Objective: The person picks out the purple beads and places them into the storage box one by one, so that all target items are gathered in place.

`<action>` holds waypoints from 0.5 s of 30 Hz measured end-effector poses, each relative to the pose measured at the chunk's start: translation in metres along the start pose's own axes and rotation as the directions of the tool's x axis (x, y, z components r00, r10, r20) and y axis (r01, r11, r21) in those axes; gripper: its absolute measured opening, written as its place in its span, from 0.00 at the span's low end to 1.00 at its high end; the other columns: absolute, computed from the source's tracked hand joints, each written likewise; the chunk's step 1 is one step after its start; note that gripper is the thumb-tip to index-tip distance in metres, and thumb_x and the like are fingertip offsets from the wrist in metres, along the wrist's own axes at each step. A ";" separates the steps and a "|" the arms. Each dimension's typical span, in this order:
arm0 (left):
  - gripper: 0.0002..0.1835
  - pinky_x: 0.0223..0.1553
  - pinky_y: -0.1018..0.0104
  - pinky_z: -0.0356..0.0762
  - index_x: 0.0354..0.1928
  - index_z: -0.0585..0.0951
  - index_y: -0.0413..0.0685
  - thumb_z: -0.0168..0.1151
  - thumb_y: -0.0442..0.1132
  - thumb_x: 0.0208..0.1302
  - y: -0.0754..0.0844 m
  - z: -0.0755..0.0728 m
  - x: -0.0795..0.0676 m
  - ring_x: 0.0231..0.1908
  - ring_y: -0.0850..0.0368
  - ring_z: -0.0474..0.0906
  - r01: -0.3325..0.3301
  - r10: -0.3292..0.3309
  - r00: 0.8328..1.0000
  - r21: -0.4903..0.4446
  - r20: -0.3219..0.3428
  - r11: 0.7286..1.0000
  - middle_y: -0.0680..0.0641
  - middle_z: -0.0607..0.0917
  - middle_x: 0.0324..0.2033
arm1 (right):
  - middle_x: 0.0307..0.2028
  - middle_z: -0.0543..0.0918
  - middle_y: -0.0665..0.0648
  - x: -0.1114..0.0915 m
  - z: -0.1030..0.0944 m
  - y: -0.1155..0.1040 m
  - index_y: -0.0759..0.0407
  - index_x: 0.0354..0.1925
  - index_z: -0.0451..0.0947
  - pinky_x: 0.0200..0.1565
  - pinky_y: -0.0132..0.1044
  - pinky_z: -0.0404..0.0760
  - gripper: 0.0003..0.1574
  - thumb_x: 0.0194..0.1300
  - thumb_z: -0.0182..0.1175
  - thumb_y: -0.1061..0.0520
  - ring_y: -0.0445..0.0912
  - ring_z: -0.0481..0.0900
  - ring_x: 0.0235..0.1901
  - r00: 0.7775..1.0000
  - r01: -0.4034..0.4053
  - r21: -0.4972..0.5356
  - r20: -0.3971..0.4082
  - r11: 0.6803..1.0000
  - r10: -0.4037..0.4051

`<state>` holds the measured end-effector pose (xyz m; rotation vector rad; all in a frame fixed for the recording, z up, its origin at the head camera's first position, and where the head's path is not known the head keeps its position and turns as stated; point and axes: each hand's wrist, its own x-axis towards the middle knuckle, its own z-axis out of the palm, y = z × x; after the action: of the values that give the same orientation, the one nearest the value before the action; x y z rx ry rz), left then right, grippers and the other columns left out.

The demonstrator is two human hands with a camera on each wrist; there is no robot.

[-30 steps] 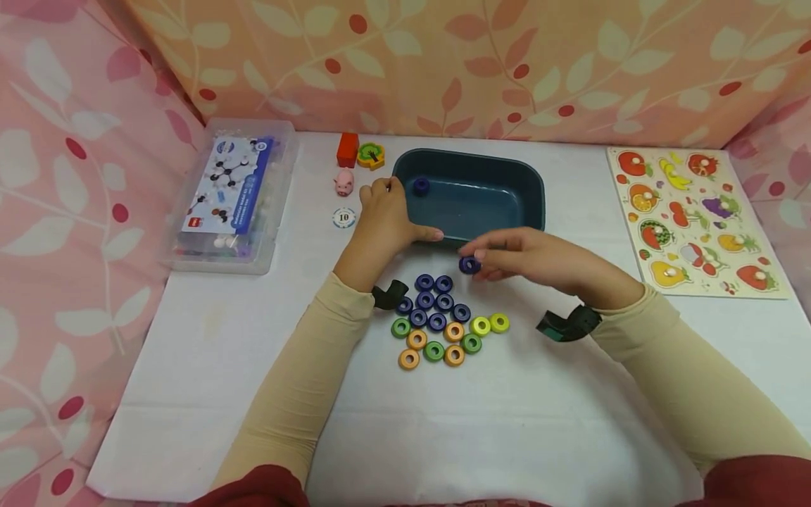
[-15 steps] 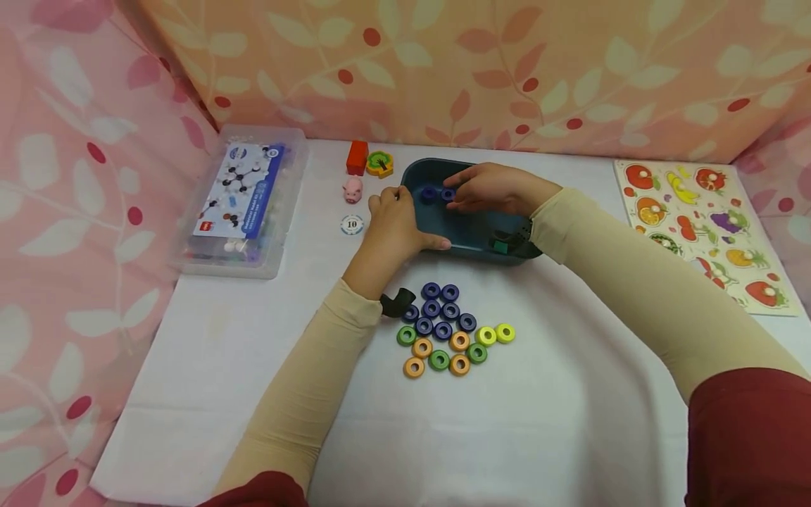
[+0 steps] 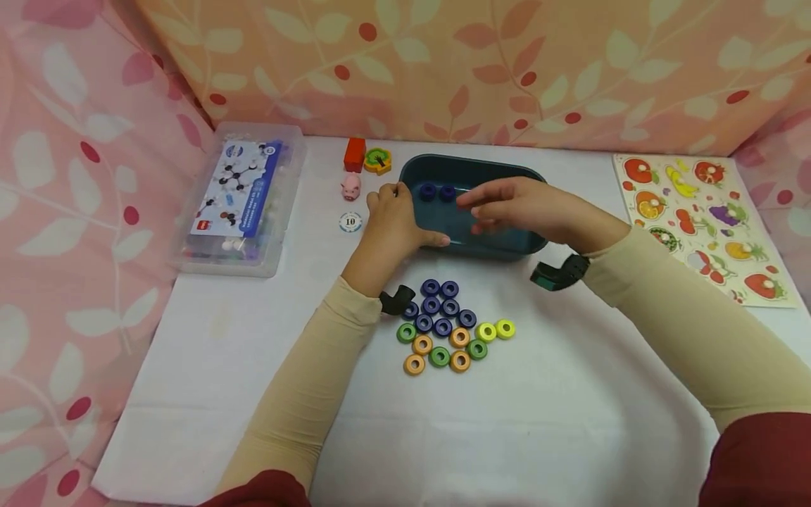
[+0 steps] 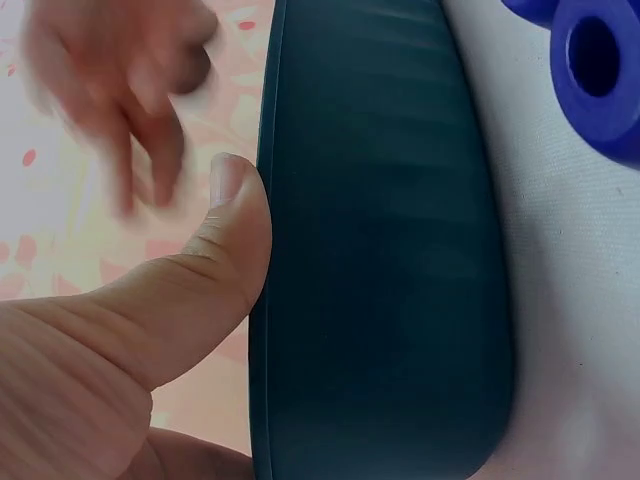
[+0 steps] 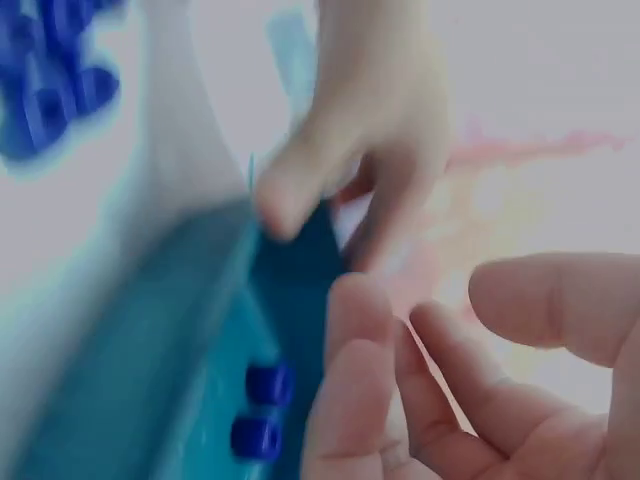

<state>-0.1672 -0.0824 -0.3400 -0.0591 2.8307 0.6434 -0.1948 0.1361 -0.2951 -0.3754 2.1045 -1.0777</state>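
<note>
My left hand grips the left end of a dark teal plastic tub. Its thumb lies along the near rim and its fingers curl at the left rim. Two dark blue ring beads sit inside the tub near its left end. My right hand hangs over the tub's right half, fingers loosely bent and parted, with nothing between them in the right wrist view. In front of the tub lies a cluster of ring beads: several blue ones nearest it, then green, orange and yellow.
Left of the tub are a red block, a tree piece, a pink pig and a round "10" token. A clear molecular model kit box lies farther left. A fruit puzzle board is at the right.
My right hand carried a blue ring bead from in front of the tub into it, let go beside the first one, and drew back rightward. The left hand keeps its place at the tub.
</note>
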 end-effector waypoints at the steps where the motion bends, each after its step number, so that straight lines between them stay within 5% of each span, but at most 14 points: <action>1: 0.68 0.69 0.51 0.64 0.77 0.54 0.37 0.77 0.68 0.42 0.000 0.000 0.000 0.68 0.38 0.54 -0.001 0.001 1.000 0.000 -0.003 1.000 0.35 0.58 0.74 | 0.62 0.79 0.56 -0.010 0.007 0.000 0.53 0.68 0.72 0.62 0.44 0.75 0.25 0.76 0.53 0.51 0.48 0.81 0.54 1.000 0.007 -0.012 0.003 1.000 -0.007; 5: 0.68 0.69 0.51 0.64 0.77 0.55 0.36 0.77 0.68 0.42 -0.002 0.000 0.001 0.68 0.38 0.54 -0.006 0.006 1.000 0.007 -0.015 1.000 0.35 0.58 0.73 | 0.50 0.86 0.57 -0.034 0.038 0.008 0.50 0.64 0.77 0.53 0.43 0.78 0.22 0.74 0.57 0.52 0.47 0.82 0.47 0.998 0.066 -0.137 0.020 0.988 -0.064; 9: 0.68 0.70 0.51 0.64 0.77 0.55 0.36 0.77 0.68 0.42 -0.002 0.000 0.002 0.68 0.38 0.54 -0.011 0.011 1.000 0.003 -0.009 1.000 0.35 0.58 0.74 | 0.53 0.85 0.54 -0.034 0.072 0.024 0.51 0.61 0.80 0.42 0.41 0.78 0.21 0.71 0.60 0.56 0.45 0.79 0.37 0.985 0.147 -0.370 -0.033 0.917 -0.171; 12: 0.69 0.70 0.51 0.63 0.77 0.54 0.36 0.77 0.68 0.42 -0.001 0.001 0.002 0.68 0.38 0.54 -0.016 0.016 1.000 0.002 -0.008 1.000 0.34 0.58 0.73 | 0.58 0.82 0.53 -0.025 0.091 0.035 0.52 0.59 0.81 0.45 0.43 0.79 0.20 0.69 0.60 0.57 0.46 0.78 0.40 0.973 0.156 -0.488 -0.072 0.859 -0.217; 15: 0.69 0.71 0.51 0.61 0.77 0.54 0.36 0.77 0.68 0.42 0.000 0.001 0.002 0.68 0.38 0.54 -0.016 0.016 1.000 0.007 -0.005 1.000 0.34 0.58 0.73 | 0.58 0.82 0.53 -0.016 0.100 0.042 0.52 0.58 0.82 0.52 0.44 0.78 0.20 0.69 0.61 0.56 0.46 0.78 0.47 0.970 0.151 -0.511 -0.086 0.846 -0.225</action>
<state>-0.1688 -0.0820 -0.3412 -0.0367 2.8403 0.6382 -0.1089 0.1122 -0.3593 -0.7913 2.5116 -0.6547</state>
